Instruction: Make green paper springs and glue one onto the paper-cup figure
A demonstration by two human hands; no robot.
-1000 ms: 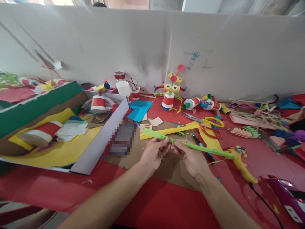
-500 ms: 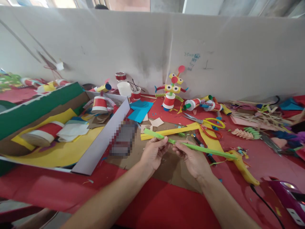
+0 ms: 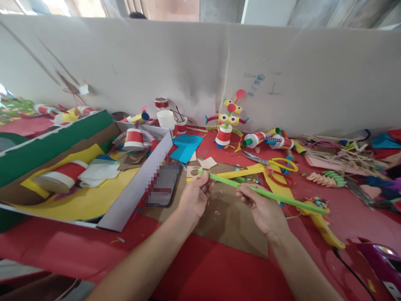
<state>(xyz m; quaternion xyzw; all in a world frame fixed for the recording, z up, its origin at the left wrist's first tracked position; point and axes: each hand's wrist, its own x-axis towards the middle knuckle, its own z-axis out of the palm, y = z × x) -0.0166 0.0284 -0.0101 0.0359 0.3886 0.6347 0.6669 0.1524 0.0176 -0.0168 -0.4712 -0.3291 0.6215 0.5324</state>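
Observation:
A long light-green paper strip [image 3: 282, 198] stretches between my two hands above a brown cardboard sheet [image 3: 232, 234]. My left hand [image 3: 196, 193] pinches it near its left end, thumb on top. My right hand [image 3: 257, 205] pinches it further along, and the rest of the strip runs out to the right past that hand. Behind the hands lie yellow paper strips [image 3: 247, 171] and a small green folded paper spring [image 3: 239, 179]. Scissors with yellow and red handles [image 3: 275, 165] rest open just beyond my right hand. A yellow glue gun [image 3: 327, 230] lies under the strip's right end.
At left stands a box [image 3: 134, 196] holding paper cups and sheets. A phone [image 3: 164, 184] lies beside it. Blue paper [image 3: 187, 146] and a paper-cup figure [image 3: 224, 136] are at the back, before a grey partition [image 3: 150, 62]. A purple device [image 3: 380, 263] sits at right.
My left hand has shifted left to the strip's end and my right hand slightly right, so the hands are further apart. The strip between them now looks straighter and flatter.

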